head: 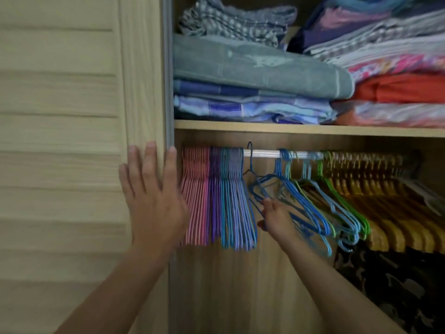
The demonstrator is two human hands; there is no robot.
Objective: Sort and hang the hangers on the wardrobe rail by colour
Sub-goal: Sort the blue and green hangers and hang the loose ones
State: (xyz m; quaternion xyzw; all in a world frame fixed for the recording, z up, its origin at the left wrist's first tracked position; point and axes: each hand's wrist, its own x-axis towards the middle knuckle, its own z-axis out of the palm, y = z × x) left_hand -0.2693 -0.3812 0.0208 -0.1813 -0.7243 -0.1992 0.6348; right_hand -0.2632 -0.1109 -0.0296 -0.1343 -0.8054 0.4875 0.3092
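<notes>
The left hand (154,201) is nearest, its grip released: the fingers are straight and lie flat against the edge of the light wooden wardrobe door (72,141), holding nothing. Just to the right and a little farther in, the right hand (277,218) has its grip grasping a dark blue wire hanger (255,186); the fingers pinch the lower part of its frame, and the hook of this hanger is over the wardrobe rail (262,153), in the bare stretch of the rail between two groups. At the left end of the rail the hangers are packed tightly by colour: first the pink hangers (195,194), then the purple hangers (215,189), then the teal and lilac-blue hangers (234,201), which hang just beside the right hand. To the right of the hand, a loose group of blue hangers (303,201) hangs tilted, mixed with some green hangers (342,196). Farther right, the wooden hangers (385,201) fill the rail to the right edge, above a dark patterned cloth (397,285). Above the rail, the shelf (289,128) carries folded towels (252,66) and other folded fabrics (397,88) in stacks.
</notes>
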